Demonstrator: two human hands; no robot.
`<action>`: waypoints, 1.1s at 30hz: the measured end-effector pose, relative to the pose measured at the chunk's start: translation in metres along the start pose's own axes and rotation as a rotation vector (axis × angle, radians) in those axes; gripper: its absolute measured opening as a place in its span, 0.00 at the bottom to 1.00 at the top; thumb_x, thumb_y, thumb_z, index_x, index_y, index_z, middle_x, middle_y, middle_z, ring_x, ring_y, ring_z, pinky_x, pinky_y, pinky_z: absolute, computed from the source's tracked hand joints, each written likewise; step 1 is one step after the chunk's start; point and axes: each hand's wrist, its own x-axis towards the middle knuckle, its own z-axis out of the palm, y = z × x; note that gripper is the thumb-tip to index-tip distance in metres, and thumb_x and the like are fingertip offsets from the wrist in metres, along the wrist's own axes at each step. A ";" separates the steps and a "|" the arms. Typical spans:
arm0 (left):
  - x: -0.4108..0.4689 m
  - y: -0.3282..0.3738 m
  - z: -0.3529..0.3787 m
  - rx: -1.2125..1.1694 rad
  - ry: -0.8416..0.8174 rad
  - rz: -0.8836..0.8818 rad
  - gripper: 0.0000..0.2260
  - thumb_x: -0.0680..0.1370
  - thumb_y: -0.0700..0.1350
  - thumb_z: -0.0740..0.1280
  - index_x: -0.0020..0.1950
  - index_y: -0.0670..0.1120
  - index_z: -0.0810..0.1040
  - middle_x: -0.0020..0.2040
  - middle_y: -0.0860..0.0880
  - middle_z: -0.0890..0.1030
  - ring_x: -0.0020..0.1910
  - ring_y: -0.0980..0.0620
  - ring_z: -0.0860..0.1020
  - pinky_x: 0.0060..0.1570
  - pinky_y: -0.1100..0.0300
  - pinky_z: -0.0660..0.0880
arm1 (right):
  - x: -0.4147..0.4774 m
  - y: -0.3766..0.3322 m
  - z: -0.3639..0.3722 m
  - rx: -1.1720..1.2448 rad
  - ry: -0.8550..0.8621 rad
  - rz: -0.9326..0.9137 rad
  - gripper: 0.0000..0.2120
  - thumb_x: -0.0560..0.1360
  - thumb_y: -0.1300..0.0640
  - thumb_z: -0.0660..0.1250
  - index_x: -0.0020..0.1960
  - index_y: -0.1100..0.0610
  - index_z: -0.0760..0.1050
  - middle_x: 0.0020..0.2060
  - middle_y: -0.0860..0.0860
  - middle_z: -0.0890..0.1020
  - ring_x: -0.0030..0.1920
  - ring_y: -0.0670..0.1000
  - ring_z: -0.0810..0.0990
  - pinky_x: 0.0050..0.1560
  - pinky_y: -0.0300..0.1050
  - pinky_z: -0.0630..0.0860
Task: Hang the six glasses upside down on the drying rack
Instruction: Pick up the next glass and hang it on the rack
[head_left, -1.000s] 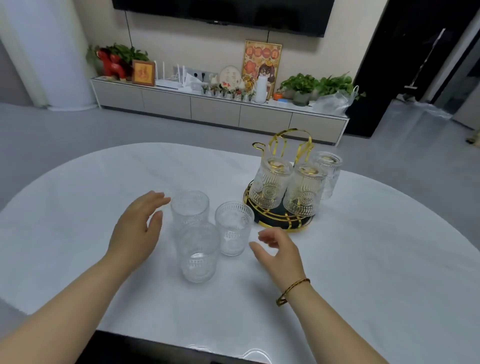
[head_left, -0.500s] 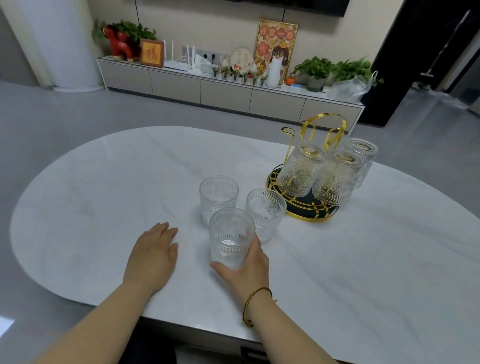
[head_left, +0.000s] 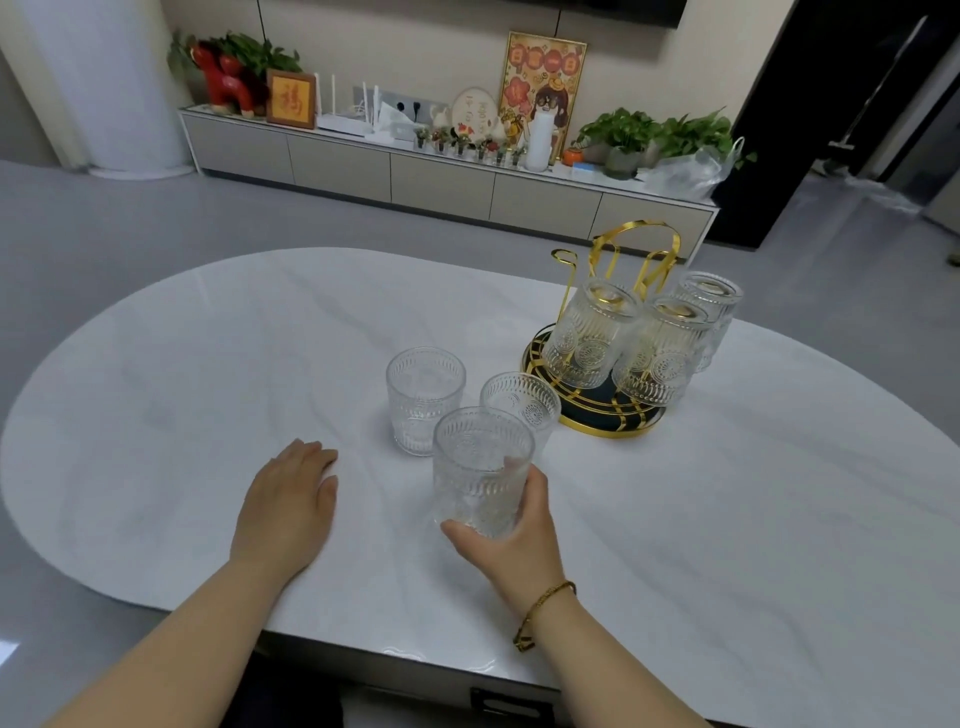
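Note:
My right hand (head_left: 511, 540) grips the nearest ribbed clear glass (head_left: 480, 470) from behind and holds it upright, just off the table. Two more upright glasses stand behind it: one to the left (head_left: 423, 400), one to the right (head_left: 522, 408). The gold wire drying rack (head_left: 597, 410) on its dark round base stands at the right, with three glasses upside down on it: front left (head_left: 589, 340), front right (head_left: 660, 356) and back right (head_left: 711, 312). A free gold prong (head_left: 566, 260) sticks up at its left. My left hand (head_left: 288, 501) lies flat on the white table, holding nothing.
The oval white marble table (head_left: 208, 364) has its near edge just below my wrists. Beyond it is grey floor and a long low cabinet (head_left: 441, 176) with plants, frames and a router. A dark doorway is at the far right.
My right hand closed around the nearest glass and lifted it slightly toward me. My left hand drew back from the glasses and settled flat on the table. The view shifted left and down.

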 end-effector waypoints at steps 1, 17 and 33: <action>-0.001 0.000 -0.003 -0.030 0.017 -0.012 0.14 0.75 0.36 0.59 0.61 0.37 0.71 0.65 0.36 0.72 0.69 0.39 0.64 0.69 0.46 0.58 | -0.003 -0.005 -0.011 0.014 0.001 -0.024 0.29 0.54 0.53 0.74 0.48 0.39 0.62 0.48 0.36 0.71 0.47 0.33 0.73 0.40 0.24 0.70; 0.074 0.182 -0.049 -0.190 0.157 0.400 0.15 0.77 0.39 0.56 0.63 0.43 0.69 0.66 0.42 0.72 0.67 0.44 0.67 0.66 0.49 0.63 | 0.010 -0.047 -0.179 0.171 0.302 0.047 0.17 0.65 0.62 0.70 0.42 0.46 0.66 0.43 0.49 0.74 0.40 0.49 0.76 0.33 0.42 0.74; 0.181 0.311 -0.022 0.225 -0.005 0.521 0.13 0.77 0.40 0.57 0.61 0.45 0.71 0.58 0.40 0.78 0.56 0.40 0.74 0.54 0.53 0.67 | 0.142 -0.120 -0.277 -0.330 0.525 -0.119 0.31 0.65 0.52 0.71 0.61 0.56 0.61 0.55 0.51 0.67 0.53 0.49 0.65 0.51 0.44 0.65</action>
